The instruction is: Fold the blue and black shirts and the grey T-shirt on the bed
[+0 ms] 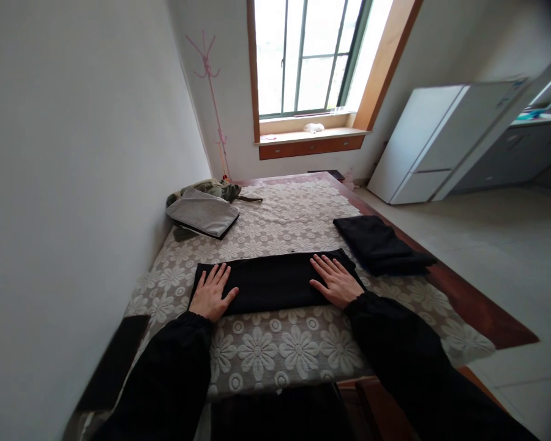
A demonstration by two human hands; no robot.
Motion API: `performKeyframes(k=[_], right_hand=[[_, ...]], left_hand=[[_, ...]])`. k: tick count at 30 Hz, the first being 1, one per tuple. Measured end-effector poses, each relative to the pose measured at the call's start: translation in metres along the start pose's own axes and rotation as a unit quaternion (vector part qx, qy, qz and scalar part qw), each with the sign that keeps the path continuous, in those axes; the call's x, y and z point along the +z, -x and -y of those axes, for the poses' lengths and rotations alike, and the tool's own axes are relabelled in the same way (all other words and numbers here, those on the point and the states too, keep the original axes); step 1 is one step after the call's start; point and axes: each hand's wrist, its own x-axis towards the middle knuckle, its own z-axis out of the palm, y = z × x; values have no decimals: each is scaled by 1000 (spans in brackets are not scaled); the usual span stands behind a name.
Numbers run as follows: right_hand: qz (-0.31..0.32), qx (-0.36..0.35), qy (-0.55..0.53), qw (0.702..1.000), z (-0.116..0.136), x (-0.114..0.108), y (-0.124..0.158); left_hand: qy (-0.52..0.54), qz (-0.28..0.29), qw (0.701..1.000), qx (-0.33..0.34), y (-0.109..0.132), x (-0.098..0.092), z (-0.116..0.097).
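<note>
Bright window (310, 58) at the far end, white wall close on the left, white fridge (436, 144) off to the right, and a long counter (468, 303) running between them under a lace cloth with a flower pattern (275, 349).

Left hand (211, 294) and right hand (333, 282) both laid flat, palms down, fingers spread and straight: an open grip on each side, nothing clutched, only pressing. Beneath and between them, a folded black garment (273, 282), stretched as a long band across the near part of the counter. Left palm half on the garment's left end and half on the lace; right palm on the right end, fingertips pointing toward the window. Probably placed so to pin both ends at once and keep the band flat and even, with the weight spread wide instead of pinched at one spot.

Beyond the right hand and a little outward, a second folded black piece (381, 245), lying near the counter's right edge and apart from the band. Far ahead of the left hand, against the wall, a loose heap of grey and olive clothes (204, 208), unfolded. Behind that, in the corner, a thin pink coat stand (211, 98). Just outside the left forearm, a dark flat shape (114, 361) at the counter's near corner, too dim to identify.
</note>
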Motion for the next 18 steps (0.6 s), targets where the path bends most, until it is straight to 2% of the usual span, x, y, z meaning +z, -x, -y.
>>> performKeyframes(k=[6, 14, 18], right_hand=[[-25, 20, -2, 999, -7, 3, 5], [-36, 16, -8, 999, -9, 5, 7], [-35, 17, -13, 999, -9, 4, 7]], left_hand=[[1, -4, 999, -53, 19, -1, 19], [18, -85, 975, -205, 49, 11, 39], [57, -85, 973, -209, 67, 6, 46]])
